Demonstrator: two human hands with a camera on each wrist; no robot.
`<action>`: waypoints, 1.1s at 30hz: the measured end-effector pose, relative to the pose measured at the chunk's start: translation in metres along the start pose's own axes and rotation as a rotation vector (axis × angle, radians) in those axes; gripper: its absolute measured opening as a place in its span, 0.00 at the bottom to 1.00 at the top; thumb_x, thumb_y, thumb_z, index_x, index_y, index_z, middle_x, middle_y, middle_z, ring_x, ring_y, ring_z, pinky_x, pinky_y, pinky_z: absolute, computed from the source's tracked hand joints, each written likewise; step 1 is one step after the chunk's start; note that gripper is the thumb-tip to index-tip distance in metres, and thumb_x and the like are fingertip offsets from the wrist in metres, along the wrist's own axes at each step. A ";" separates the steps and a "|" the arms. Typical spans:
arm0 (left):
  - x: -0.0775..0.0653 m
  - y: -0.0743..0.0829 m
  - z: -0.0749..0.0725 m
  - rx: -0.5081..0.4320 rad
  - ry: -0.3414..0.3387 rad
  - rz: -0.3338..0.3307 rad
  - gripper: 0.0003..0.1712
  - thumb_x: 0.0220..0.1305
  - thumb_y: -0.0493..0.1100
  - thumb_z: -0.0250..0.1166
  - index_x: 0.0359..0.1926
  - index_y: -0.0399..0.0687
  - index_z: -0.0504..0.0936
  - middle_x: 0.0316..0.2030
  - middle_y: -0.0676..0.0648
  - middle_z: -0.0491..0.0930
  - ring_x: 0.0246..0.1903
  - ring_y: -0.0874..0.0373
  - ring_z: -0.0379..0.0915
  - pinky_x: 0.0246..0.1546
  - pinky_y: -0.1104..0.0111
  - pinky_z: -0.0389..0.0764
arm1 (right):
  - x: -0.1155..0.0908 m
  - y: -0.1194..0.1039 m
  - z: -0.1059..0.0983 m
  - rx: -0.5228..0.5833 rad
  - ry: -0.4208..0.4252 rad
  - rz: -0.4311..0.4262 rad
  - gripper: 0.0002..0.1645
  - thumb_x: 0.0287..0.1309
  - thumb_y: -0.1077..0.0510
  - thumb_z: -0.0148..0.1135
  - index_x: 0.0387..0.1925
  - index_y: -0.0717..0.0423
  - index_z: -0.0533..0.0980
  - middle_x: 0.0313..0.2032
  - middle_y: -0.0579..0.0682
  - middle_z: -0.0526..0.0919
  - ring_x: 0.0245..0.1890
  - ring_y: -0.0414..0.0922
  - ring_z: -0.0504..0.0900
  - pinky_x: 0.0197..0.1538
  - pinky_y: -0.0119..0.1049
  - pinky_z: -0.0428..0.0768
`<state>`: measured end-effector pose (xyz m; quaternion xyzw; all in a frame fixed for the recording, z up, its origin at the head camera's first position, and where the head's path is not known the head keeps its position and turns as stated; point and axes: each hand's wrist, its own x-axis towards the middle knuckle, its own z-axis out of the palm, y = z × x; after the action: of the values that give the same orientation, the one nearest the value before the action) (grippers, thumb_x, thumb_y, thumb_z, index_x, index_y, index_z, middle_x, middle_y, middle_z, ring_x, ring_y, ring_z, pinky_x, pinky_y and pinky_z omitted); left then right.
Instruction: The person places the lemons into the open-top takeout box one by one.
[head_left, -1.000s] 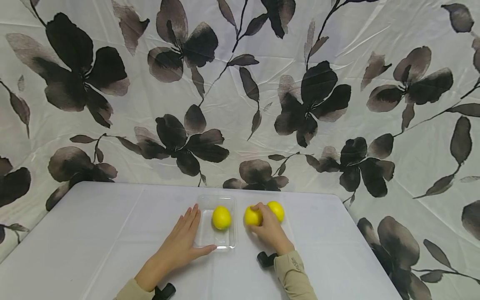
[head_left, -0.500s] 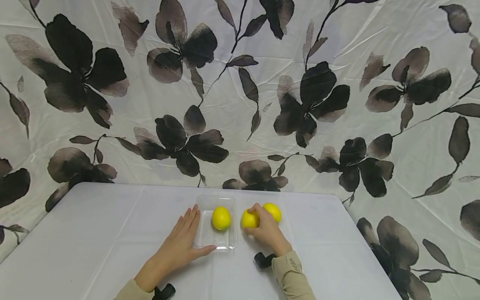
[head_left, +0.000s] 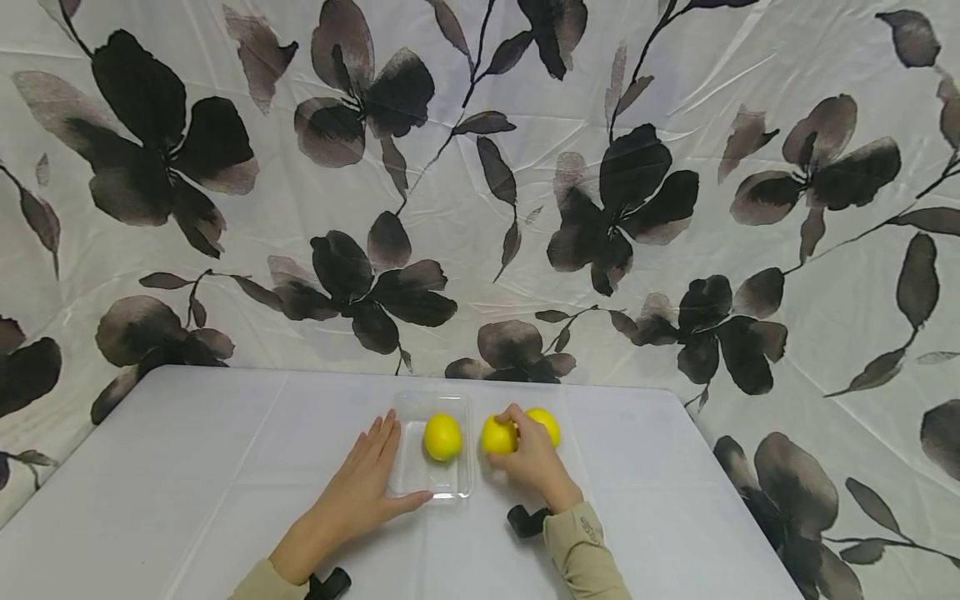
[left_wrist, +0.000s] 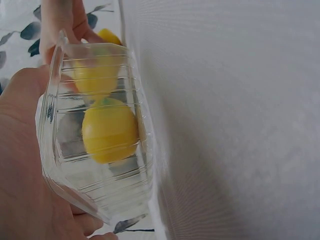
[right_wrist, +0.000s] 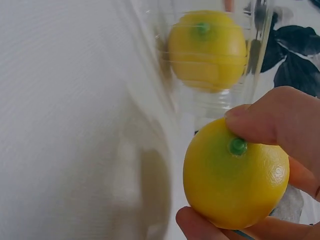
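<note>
Your left hand (head_left: 357, 483) spread at 8 o'clock of the clear tray (head_left: 411, 457), right hand (head_left: 534, 457) pinching a lemon (head_left: 495, 434) just outside 3 o'clock: best brace lightly, lift high enough to clear the side.

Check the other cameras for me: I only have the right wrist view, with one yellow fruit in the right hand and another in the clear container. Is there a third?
Observer: Yes. The head view shows a third yellow fruit beyond the right hand, which partly hides it.
Reviewer: How does the left hand lie?
Observer: In the head view, the left hand has its fingers straight, along the left side of the clear container.
Reviewer: And its thumb?
Observer: The thumb is spread away from the fingers, its tip at the container's near edge.
</note>
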<state>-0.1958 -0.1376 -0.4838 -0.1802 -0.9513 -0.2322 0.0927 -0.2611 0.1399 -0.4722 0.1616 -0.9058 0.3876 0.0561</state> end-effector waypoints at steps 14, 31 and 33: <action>0.000 -0.001 0.001 0.002 0.019 0.008 0.69 0.53 0.79 0.61 0.73 0.26 0.53 0.76 0.34 0.45 0.75 0.38 0.42 0.73 0.44 0.48 | -0.001 -0.025 -0.011 0.057 0.052 -0.088 0.27 0.42 0.61 0.78 0.44 0.52 0.74 0.52 0.54 0.82 0.47 0.54 0.80 0.44 0.42 0.85; 0.001 -0.001 0.002 0.009 0.010 0.009 0.69 0.54 0.80 0.58 0.74 0.27 0.52 0.76 0.34 0.44 0.75 0.38 0.41 0.73 0.45 0.47 | -0.007 -0.054 0.004 0.073 -0.031 -0.189 0.26 0.44 0.61 0.77 0.46 0.52 0.74 0.52 0.50 0.83 0.48 0.48 0.80 0.50 0.43 0.83; 0.001 -0.001 0.002 0.009 0.016 0.013 0.69 0.53 0.80 0.59 0.73 0.26 0.53 0.76 0.34 0.45 0.75 0.38 0.42 0.73 0.44 0.48 | -0.006 -0.056 0.007 0.068 -0.037 -0.189 0.27 0.44 0.61 0.77 0.46 0.53 0.74 0.53 0.50 0.83 0.49 0.49 0.80 0.51 0.46 0.82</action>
<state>-0.1971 -0.1370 -0.4861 -0.1840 -0.9504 -0.2287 0.1025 -0.2365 0.1000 -0.4399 0.2555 -0.8738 0.4077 0.0700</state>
